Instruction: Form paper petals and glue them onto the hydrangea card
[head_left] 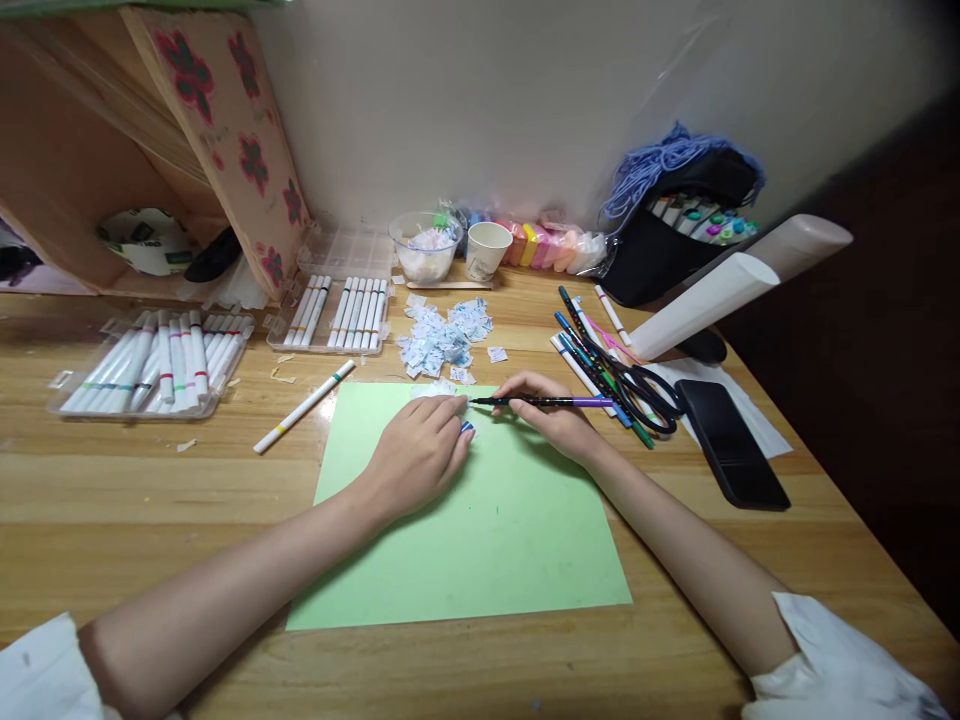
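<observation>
A black marker pen with a purple end is gripped in my right hand. Its tip points left and meets the fingertips of my left hand, over the top part of a light green sheet of paper. The left hand lies palm down with its fingers together, and a small blue-and-white piece pokes out by the thumb; its kind is unclear. White paper bits sit just beyond the left fingers. What lies under that hand is hidden.
Behind the sheet is a pile of paper scraps. White markers fill two plastic cases at left; a loose marker lies nearby. At right are scissors, pens, a phone and paper rolls. A paper cup stands behind.
</observation>
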